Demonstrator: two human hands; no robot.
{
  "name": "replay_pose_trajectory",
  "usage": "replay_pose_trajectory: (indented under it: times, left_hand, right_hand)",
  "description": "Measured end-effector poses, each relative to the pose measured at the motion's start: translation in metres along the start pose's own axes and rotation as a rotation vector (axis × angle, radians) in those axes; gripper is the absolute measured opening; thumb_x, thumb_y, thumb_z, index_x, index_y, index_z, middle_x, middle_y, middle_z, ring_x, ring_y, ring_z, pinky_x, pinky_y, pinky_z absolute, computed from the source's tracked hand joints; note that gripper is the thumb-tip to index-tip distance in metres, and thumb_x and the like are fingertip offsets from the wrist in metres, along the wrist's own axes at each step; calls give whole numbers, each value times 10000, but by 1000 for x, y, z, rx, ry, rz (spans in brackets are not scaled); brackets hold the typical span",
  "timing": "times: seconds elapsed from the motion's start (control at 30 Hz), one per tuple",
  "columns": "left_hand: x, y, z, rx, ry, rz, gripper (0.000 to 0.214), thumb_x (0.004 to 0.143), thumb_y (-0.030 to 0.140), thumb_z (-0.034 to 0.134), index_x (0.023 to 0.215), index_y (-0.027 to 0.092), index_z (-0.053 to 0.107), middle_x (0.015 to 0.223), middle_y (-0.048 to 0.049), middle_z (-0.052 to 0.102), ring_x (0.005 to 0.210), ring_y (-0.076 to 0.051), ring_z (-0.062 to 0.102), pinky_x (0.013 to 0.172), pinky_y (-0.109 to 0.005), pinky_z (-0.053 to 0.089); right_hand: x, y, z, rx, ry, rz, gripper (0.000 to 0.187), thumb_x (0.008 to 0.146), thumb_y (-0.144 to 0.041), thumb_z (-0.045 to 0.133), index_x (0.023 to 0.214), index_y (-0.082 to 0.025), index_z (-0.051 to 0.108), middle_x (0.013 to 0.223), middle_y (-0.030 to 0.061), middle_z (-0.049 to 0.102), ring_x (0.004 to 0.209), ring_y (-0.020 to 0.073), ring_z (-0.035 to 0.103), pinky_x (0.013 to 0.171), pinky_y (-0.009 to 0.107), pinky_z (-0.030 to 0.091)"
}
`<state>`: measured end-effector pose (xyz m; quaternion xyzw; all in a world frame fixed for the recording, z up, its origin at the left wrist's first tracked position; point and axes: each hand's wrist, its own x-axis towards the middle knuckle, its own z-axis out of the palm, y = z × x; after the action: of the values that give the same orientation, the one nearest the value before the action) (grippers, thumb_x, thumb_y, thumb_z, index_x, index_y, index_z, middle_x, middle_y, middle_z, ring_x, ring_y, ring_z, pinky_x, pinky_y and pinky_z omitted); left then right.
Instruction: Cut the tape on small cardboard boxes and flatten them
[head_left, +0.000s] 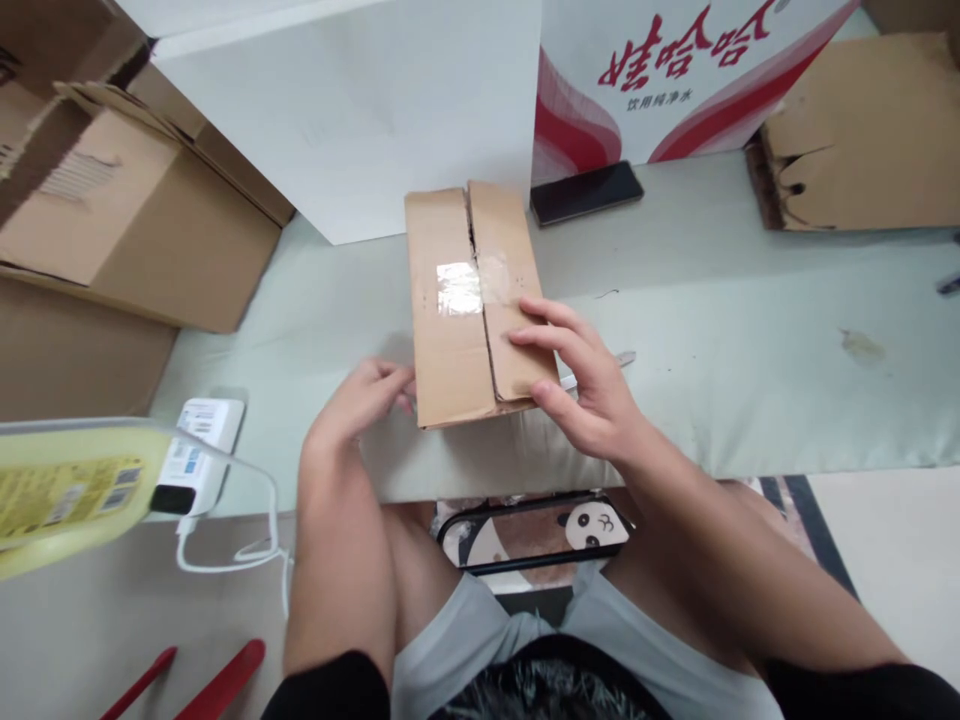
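The left hand (pixel 364 402) is curling its fingers at the box's left side, partly hidden, so its grip cannot be told. The brown cardboard box (pixel 450 360) is sitting on the table (pixel 705 400), flaps meeting at a slightly gaping seam, shiny clear tape (pixel 459 288) bridging it. The right hand (pixel 592 390) is resting half-spread on the right flap, seemingly steadying the box; shifting it would be calling for firmer, opposed contact.

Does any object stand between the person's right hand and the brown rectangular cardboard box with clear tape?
Nothing visible does: the right hand touches the cardboard box directly. A thin, silver-coloured tool lies beside the box, partly hidden by the hand.
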<state>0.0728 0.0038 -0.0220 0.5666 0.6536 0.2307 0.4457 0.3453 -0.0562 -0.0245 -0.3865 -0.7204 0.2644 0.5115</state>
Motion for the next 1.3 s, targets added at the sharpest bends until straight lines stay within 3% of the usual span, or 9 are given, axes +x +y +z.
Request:
replay_pose_trajectory:
  times: [0.07,0.17,0.27,0.37,0.43,0.6,0.77,0.97,1.3]
  left_hand:
    - [3,0,-1,-58,173,44,279,766,471,681,670,209,677,728,-51,737,616,-184,664,520,-287,485]
    - [6,-1,1,-264,437,398,316,794,543,691,971,283,712,1099,-60,762,1058,-257,721,721,-346,592]
    - [1,0,4,-254,366,757,540,771,664,729,1229,387,653,1483,-22,593,1457,-315,503,1029,-463,580]
    - [-7,5,7,-15,192,904,523,876,672,623,1296,363,661,1570,-35,515,1504,-344,446,1203,-536,457]
    - [-13,9,9,86,144,930,507,935,652,540,1310,337,673,1548,-66,533,1469,-351,481,1222,-558,434]
    - [-27,17,15,139,197,1002,470,951,587,532,1330,352,680,1438,-90,591,1347,-333,561,1173,-538,478]
    - [-37,22,26,194,240,1067,466,975,625,433,1226,340,702,1234,-66,666,1314,-326,571,1257,-599,340]
    - [-35,21,32,128,196,1082,436,985,599,388,1171,325,672,1241,-42,702,1316,-312,582,1254,-589,333]
    - [-39,22,38,135,200,1074,463,995,610,355,1208,322,649,1261,-45,690,1387,-314,522,1273,-597,293]
  right_hand:
    - [0,0,1,-6,-31,-11,374,1002,-409,585,1331,-234,610,1514,154,543,1445,274,510,1211,495,427]
    - [1,-1,2,-2,-113,-35,434,980,-409,609,1380,-242,586,1557,154,508,1474,286,474,1232,511,397]
    - [2,-1,2,-6,-192,-69,492,954,-451,625,1405,-262,571,1576,138,502,1486,298,452,1256,542,353]
    - [1,0,1,-28,-220,-87,486,962,-496,576,1400,-285,579,1556,113,528,1459,304,465,1246,565,346]
    - [1,0,0,-54,-189,-87,470,964,-503,557,1380,-289,601,1515,108,553,1418,310,484,1227,576,355]
    - [1,-5,-4,-126,-144,-61,467,963,-533,532,1360,-320,653,1521,93,466,1438,333,437,1198,584,369]
    - [2,-13,-8,-138,-195,-89,508,963,-562,535,1409,-340,635,1565,79,373,1492,347,366,1220,586,337]
    - [4,-15,-15,-161,-240,55,578,990,-644,440,1443,-328,609,1606,96,333,1534,373,308,1230,635,304]
    - [8,-23,-14,-153,-280,28,595,989,-668,429,1481,-367,575,1614,77,321,1550,376,286,1241,645,311]
